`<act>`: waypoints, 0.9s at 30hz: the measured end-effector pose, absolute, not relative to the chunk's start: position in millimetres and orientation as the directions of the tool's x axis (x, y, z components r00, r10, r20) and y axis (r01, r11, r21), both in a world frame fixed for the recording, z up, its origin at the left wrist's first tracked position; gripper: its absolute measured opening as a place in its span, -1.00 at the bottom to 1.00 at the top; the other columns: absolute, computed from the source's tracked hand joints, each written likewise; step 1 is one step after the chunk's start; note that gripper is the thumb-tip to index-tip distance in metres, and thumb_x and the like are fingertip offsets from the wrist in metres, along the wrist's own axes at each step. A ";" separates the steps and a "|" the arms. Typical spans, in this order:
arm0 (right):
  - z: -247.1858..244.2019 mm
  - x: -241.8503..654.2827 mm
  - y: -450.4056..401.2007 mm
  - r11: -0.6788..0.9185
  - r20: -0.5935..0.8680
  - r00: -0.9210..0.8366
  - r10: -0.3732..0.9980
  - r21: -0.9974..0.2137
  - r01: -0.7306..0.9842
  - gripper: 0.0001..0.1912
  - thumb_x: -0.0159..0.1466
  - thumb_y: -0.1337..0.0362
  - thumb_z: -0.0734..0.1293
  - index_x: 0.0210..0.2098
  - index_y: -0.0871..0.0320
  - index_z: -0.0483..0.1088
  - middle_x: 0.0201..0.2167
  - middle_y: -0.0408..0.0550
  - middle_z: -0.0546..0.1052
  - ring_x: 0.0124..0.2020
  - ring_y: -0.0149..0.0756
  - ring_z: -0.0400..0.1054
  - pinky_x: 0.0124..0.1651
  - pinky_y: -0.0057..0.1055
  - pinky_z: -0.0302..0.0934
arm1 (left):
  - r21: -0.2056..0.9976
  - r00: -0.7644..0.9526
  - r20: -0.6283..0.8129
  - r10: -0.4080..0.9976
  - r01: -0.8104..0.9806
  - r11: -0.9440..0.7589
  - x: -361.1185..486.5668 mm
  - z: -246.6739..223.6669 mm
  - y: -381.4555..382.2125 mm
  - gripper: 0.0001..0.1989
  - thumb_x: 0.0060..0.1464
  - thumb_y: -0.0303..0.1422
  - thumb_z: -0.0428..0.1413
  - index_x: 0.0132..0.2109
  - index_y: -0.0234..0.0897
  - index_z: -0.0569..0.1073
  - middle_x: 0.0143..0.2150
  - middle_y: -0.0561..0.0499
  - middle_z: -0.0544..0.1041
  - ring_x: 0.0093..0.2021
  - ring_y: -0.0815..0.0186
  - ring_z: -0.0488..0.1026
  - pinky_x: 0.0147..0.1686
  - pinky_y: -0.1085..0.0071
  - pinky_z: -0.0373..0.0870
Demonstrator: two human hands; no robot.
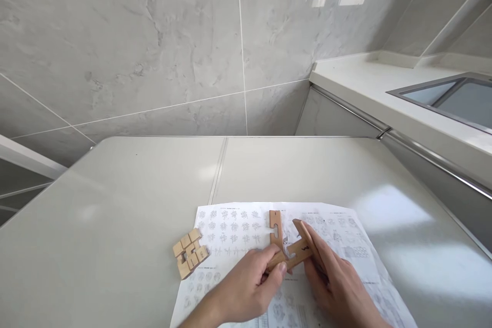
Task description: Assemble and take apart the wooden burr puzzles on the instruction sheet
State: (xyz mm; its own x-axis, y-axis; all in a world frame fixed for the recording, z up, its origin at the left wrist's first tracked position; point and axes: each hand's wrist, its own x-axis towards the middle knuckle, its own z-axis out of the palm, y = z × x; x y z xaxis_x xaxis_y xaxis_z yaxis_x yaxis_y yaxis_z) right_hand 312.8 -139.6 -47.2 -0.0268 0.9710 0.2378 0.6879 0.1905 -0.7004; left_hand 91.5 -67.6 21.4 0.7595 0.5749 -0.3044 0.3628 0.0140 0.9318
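Observation:
Over a printed sheet (230,261) on the table, both hands hold notched wooden pieces. My left hand (253,282) pinches the end of a wooden piece (277,261) between thumb and fingers. My right hand (338,282) grips wooden pieces, one of them a marked piece (302,250) that meets the left-hand piece, and another slanting up along the fingers. Just beyond the left fingertips, an upright-pointing notched wooden piece (275,225) shows; its lower end is partly hidden. Whether it joins the others I cannot tell.
A cluster of small wooden blocks (190,253) sits at the sheet's left edge. The pale table (115,215) has a seam across it. A tiled wall (154,51) stands behind, and a white counter (361,77) with a sink (453,95) is at right.

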 end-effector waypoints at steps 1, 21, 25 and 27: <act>-47.3 313.8 -139.6 0.208 0.246 -0.048 0.968 -0.679 0.704 -0.29 0.50 0.41 0.14 0.59 -0.07 0.01 0.35 0.07 0.52 0.04 -0.06 0.68 -0.31 -0.39 0.59 | 0.932 0.759 -0.306 0.574 0.361 0.019 91.7 21.3 -67.6 -0.64 0.54 -0.09 -0.13 -0.24 -0.19 0.18 -0.43 0.15 0.17 -0.48 0.38 0.07 -0.48 0.40 0.05; -46.5 298.5 -144.0 0.259 0.303 -0.062 0.951 -0.674 0.692 -0.26 0.55 0.38 0.10 0.63 -0.11 -0.17 0.08 0.07 0.68 -0.36 -0.18 0.69 -0.48 -0.40 0.51 | 0.945 0.750 -0.307 0.586 0.312 0.096 93.5 22.5 -68.4 -0.65 0.55 -0.08 -0.12 -0.18 -0.19 0.25 -0.42 0.16 0.19 -0.48 0.38 0.06 -0.47 0.39 0.07; -48.6 301.3 -144.7 0.253 0.301 -0.067 0.951 -0.641 0.724 -0.27 0.56 0.39 0.07 0.63 -0.15 -0.20 0.11 0.07 0.68 -0.23 -0.08 0.72 -0.43 -0.36 0.56 | 0.943 0.731 -0.328 0.598 0.286 0.168 93.0 21.8 -67.7 -0.59 0.54 0.00 -0.13 -0.20 -0.19 0.24 -0.39 0.15 0.18 -0.45 0.38 0.07 -0.44 0.39 0.06; -49.0 302.2 -144.9 0.235 0.303 -0.044 0.952 -0.630 0.741 -0.27 0.57 0.39 0.07 0.63 -0.17 -0.20 0.14 0.08 0.66 -0.12 -0.02 0.72 -0.39 -0.34 0.59 | 0.942 0.732 -0.336 0.593 0.278 0.190 93.0 21.4 -67.9 -0.59 0.53 0.02 -0.12 -0.18 -0.19 0.25 -0.38 0.14 0.20 -0.44 0.37 0.10 -0.43 0.38 0.07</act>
State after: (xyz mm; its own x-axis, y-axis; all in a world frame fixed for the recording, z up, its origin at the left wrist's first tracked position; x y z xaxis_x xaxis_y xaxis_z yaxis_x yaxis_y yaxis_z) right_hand 302.2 -144.9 -49.0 -0.0440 0.9518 0.3034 0.7406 0.2349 -0.6296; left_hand 93.0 -67.9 21.4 0.7316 0.5934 -0.3356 0.2778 0.1900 0.9417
